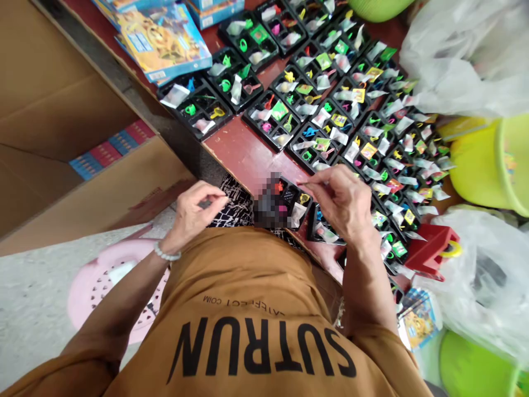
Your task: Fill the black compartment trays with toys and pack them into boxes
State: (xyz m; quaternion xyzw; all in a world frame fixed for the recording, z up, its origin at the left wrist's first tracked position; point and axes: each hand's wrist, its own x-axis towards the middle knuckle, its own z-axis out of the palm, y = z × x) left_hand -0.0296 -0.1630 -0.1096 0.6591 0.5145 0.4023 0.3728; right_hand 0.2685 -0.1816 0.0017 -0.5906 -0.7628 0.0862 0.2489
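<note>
Black tray (pixel 292 203) at near edge of red table (pixel 243 144), left end blurred. Hands apart: left hand (pixel 196 210) outside that edge, fingertips pinched; right hand (pixel 342 201) pinched above table, near tray. Pinch contents: cannot tell.

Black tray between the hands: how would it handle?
The black tray likely flexes a little; it looks like thin plastic. Tilted, it could spill the loose-looking white packet. At the edge of the table, it may tip if pushed outward.
</note>
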